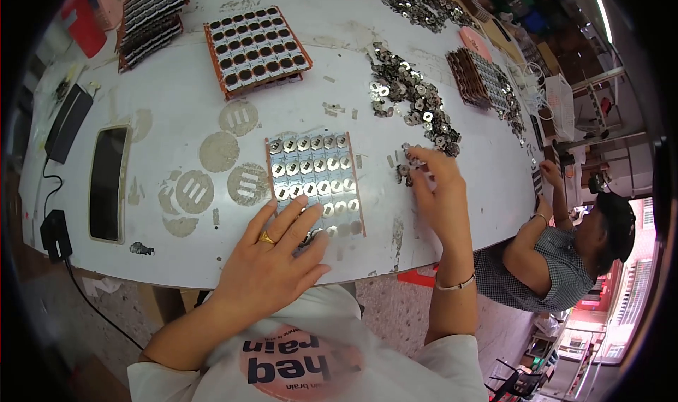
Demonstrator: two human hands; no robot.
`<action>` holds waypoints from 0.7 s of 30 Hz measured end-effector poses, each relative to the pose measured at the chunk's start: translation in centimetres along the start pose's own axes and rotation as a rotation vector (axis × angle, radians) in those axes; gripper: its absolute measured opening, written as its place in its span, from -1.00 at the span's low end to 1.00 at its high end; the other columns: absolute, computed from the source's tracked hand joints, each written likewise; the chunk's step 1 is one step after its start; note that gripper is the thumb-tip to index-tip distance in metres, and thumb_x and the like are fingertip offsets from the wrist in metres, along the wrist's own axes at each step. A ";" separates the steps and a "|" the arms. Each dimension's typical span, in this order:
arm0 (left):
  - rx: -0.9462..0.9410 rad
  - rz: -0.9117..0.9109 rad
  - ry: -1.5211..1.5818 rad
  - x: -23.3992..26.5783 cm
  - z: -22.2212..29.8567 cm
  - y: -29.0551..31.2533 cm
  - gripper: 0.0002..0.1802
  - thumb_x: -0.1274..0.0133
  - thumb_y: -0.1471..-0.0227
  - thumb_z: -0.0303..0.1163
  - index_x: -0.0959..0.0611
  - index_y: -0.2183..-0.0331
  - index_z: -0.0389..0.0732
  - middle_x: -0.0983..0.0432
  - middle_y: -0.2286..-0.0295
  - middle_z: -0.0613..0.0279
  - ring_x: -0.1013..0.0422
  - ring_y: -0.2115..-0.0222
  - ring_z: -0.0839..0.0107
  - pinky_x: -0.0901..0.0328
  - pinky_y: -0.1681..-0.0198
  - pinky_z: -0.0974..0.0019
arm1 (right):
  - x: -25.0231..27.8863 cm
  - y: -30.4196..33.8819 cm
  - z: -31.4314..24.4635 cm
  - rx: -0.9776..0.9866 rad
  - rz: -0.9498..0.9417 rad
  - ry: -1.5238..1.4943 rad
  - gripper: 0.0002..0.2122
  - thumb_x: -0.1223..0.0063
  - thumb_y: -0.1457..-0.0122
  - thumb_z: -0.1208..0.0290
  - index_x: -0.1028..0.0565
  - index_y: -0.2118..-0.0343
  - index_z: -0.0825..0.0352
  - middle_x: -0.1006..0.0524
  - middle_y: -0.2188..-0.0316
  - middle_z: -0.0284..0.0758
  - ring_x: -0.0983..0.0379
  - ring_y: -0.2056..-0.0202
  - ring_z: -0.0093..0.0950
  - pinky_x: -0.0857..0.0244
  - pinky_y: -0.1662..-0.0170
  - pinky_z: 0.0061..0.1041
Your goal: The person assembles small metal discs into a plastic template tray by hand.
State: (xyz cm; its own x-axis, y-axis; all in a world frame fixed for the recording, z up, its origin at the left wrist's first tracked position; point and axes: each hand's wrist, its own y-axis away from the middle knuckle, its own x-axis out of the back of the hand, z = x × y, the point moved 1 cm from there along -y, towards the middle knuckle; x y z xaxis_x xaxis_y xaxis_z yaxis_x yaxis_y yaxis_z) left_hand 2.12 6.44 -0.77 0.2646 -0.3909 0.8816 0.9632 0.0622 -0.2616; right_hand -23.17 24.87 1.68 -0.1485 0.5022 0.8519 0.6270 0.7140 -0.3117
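White table [176, 84] carries a tray [314, 183] of metal discs under the flat, released left hand [272, 257]. Right hand [434, 190] pinches loose discs [406, 169] just beside the tray; steadying the tray while placing seems wise

Dark phone screen [108, 183] lies flat, table's left side.

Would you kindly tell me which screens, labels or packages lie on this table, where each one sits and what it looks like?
Phone: flat at the table's left edge, long rectangle, dark blank screen in a pale case.
Dark flat device: beyond the phone toward the far left, black slab; whether it has a screen is unclear.
Round stickers: between the phone and the tray under the left hand, worn grey-brown discs, some with pale bars.
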 end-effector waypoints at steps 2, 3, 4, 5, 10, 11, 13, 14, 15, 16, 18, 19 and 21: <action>-0.031 0.026 0.043 -0.1 0.0 0.0 -0.60 -0.31 -0.15 -0.09 -0.68 0.02 -0.02 -0.43 -0.21 0.13 -0.26 -0.33 0.12 -0.10 -0.41 -0.08 | 0.2 -1.0 0.2 0.034 0.062 0.092 -0.68 -0.18 -0.19 0.65 -0.60 -0.02 0.35 -0.64 0.19 -0.17 -0.48 0.12 -0.12 -0.40 -0.02 -0.25; -0.028 0.025 0.041 -0.1 0.0 0.1 -0.60 -0.31 -0.15 -0.09 -0.68 0.02 -0.02 -0.43 -0.21 0.13 -0.26 -0.33 0.12 -0.10 -0.41 -0.08 | 0.3 -1.6 0.4 0.025 0.055 0.132 -0.68 -0.16 -0.17 0.67 -0.61 -0.01 0.35 -0.64 0.18 -0.17 -0.48 0.12 -0.12 -0.40 -0.01 -0.23; -0.029 0.030 0.044 -0.2 0.0 0.0 -0.60 -0.31 -0.15 -0.10 -0.68 0.02 -0.02 -0.44 -0.21 0.12 -0.28 -0.33 0.12 -0.10 -0.41 -0.08 | 0.4 -2.1 0.4 0.014 0.051 0.176 -0.67 -0.15 -0.15 0.69 -0.61 0.01 0.35 -0.64 0.18 -0.17 -0.48 0.11 -0.12 -0.40 -0.01 -0.22; -0.030 0.036 0.047 -0.2 -0.1 -0.1 -0.60 -0.31 -0.15 -0.10 -0.68 0.02 -0.02 -0.44 -0.20 0.12 -0.29 -0.32 0.12 -0.11 -0.41 -0.08 | 0.4 -2.5 0.3 0.012 0.054 0.177 -0.67 -0.15 -0.15 0.69 -0.61 0.01 0.35 -0.64 0.18 -0.17 -0.48 0.11 -0.12 -0.40 -0.01 -0.22; -0.026 0.044 0.041 0.0 0.2 -0.2 -0.62 -0.30 -0.14 -0.17 -0.69 0.01 -0.02 -0.47 -0.17 0.12 -0.34 -0.27 0.12 -0.12 -0.39 -0.07 | -1.5 -3.6 0.0 0.286 -0.054 0.279 -0.68 -0.13 -0.08 0.70 -0.63 0.08 0.37 -0.63 0.25 -0.20 -0.48 0.18 -0.12 -0.43 0.06 -0.20; -0.028 0.060 0.036 0.0 0.2 -0.1 -0.62 -0.30 -0.13 -0.20 -0.70 0.02 -0.03 -0.49 -0.16 0.12 -0.35 -0.25 0.12 -0.13 -0.38 -0.07 | -1.5 -3.9 0.0 0.287 -0.055 0.279 -0.68 -0.13 -0.08 0.70 -0.63 0.08 0.37 -0.63 0.25 -0.20 -0.48 0.18 -0.12 -0.43 0.06 -0.20; -0.014 0.065 0.024 -0.2 0.2 0.1 -0.59 -0.34 -0.08 -0.22 -0.71 0.00 0.01 -0.47 -0.18 0.16 -0.34 -0.25 0.14 -0.14 -0.36 -0.07 | -1.6 -4.4 0.0 0.234 -0.118 0.281 -0.72 -0.14 -0.11 0.68 -0.63 0.09 0.37 -0.61 0.26 -0.20 -0.51 0.15 -0.13 -0.45 0.07 -0.25; -0.001 0.069 0.011 -0.3 0.1 0.2 -0.55 -0.38 -0.04 -0.23 -0.73 -0.02 0.05 -0.45 -0.20 0.19 -0.33 -0.25 0.16 -0.15 -0.34 -0.07 | -1.6 -4.5 0.1 0.236 -0.119 0.279 -0.72 -0.14 -0.11 0.68 -0.63 0.09 0.37 -0.61 0.26 -0.20 -0.51 0.15 -0.13 -0.45 0.07 -0.25; 0.002 0.069 0.011 -0.3 0.0 0.3 -0.55 -0.38 -0.04 -0.23 -0.73 -0.02 0.05 -0.45 -0.20 0.19 -0.33 -0.25 0.16 -0.15 -0.34 -0.07 | -1.7 -4.5 0.4 0.153 -0.112 0.149 -0.74 -0.15 -0.13 0.67 -0.64 0.10 0.36 -0.61 0.26 -0.19 -0.52 0.14 -0.13 -0.44 0.05 -0.26; 0.003 0.087 0.004 -0.5 0.0 0.4 -0.55 -0.38 -0.04 -0.25 -0.73 -0.01 0.05 -0.46 -0.19 0.18 -0.35 -0.23 0.16 -0.15 -0.33 -0.07 | -1.6 -4.5 0.7 0.071 -0.106 0.023 -0.75 -0.15 -0.15 0.66 -0.64 0.10 0.36 -0.61 0.25 -0.18 -0.53 0.13 -0.13 -0.44 0.04 -0.27; 0.007 0.107 0.000 -0.5 0.1 0.4 -0.56 -0.38 -0.03 -0.27 -0.74 0.00 0.05 -0.47 -0.18 0.18 -0.36 -0.21 0.16 -0.16 -0.31 -0.08 | -1.1 -4.1 0.9 0.042 -0.078 -0.012 -0.77 -0.15 -0.17 0.66 -0.64 0.11 0.36 -0.60 0.25 -0.17 -0.53 0.14 -0.13 -0.44 0.03 -0.26; 0.005 0.118 -0.014 -0.5 0.1 0.5 -0.56 -0.38 -0.03 -0.28 -0.75 0.01 0.05 -0.48 -0.17 0.18 -0.36 -0.20 0.16 -0.15 -0.31 -0.09 | -1.1 -3.8 0.7 0.012 -0.049 -0.053 -0.78 -0.15 -0.19 0.65 -0.64 0.11 0.36 -0.60 0.26 -0.17 -0.54 0.15 -0.12 -0.43 0.03 -0.25; 0.008 0.126 -0.029 -0.5 0.1 0.6 -0.57 -0.38 -0.02 -0.29 -0.75 0.01 0.04 -0.49 -0.15 0.18 -0.37 -0.20 0.17 -0.15 -0.30 -0.10 | -1.1 -3.0 -0.5 0.066 -0.038 -0.012 -0.77 -0.16 -0.18 0.65 -0.64 0.09 0.35 -0.60 0.25 -0.17 -0.53 0.15 -0.13 -0.44 0.03 -0.25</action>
State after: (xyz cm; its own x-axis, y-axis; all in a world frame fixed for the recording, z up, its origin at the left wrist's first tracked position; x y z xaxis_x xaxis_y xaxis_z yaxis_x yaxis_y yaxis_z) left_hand 2.52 6.76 -1.33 0.3847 -0.3524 0.8531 0.9226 0.1169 -0.3677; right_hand -24.48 21.93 1.92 -0.1807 0.4796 0.8587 0.5690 0.7631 -0.3064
